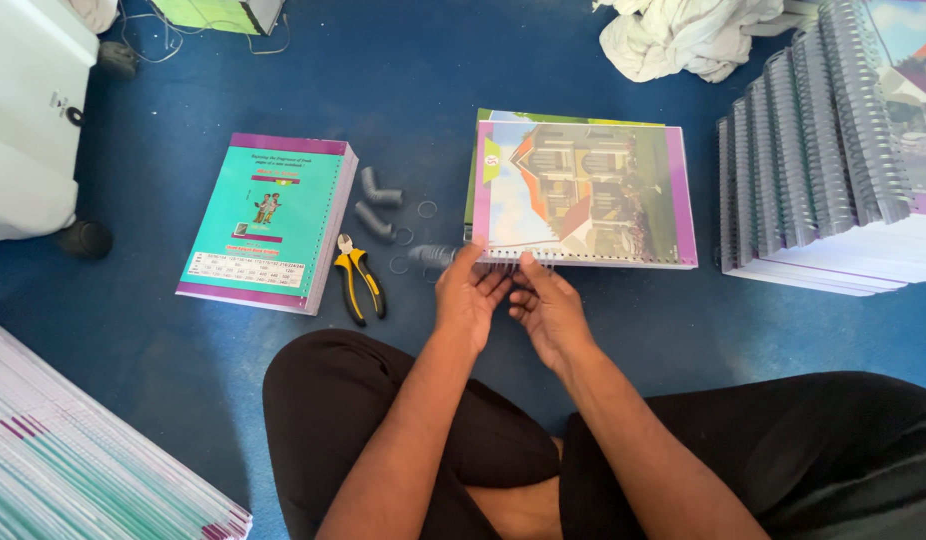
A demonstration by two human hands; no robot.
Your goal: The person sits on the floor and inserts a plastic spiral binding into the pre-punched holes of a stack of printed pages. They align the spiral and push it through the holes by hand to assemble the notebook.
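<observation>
While I'm watching the head view, both hands sit at the near spiral edge of the house-cover notebook (583, 190), which lies flat on the blue floor (413, 90). Left hand (470, 295) pinches the wire binding (518, 257) at its left end; right hand (548, 310) has loosely curled fingers touching the coil beside it. I reckon the book's fairly heavy and stiff, the wire thin and bendy, so grip the coil gently. Yellow-handled pliers (361, 280) and a teal-cover notebook (268, 222) lie left.

Pliers (361, 287) lie between the teal book (268, 222) and house-cover notebook (586, 193).
</observation>
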